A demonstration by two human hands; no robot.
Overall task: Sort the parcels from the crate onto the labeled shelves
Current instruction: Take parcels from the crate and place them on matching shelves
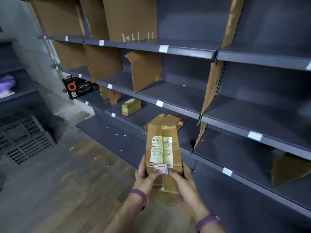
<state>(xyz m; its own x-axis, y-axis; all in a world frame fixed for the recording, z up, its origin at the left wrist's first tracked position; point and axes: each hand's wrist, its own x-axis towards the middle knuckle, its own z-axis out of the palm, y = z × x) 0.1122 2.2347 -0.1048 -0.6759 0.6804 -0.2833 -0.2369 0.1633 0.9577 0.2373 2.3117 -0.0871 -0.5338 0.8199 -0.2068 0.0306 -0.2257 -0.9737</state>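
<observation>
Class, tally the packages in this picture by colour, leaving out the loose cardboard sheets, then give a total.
Brown: 2, the held parcel, gripped by the left hand and right hand, and the shelf parcel
Black: 1, the black box
Total: 3

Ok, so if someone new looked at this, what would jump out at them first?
Front and centre is a brown parcel with a white shipping label, gripped at its near end by the left hand and right hand. Behind it run dark grey shelves split by torn cardboard dividers. Far left on one shelf sits a black box with an orange ring, and a small parcel lies one bay to its right.
</observation>
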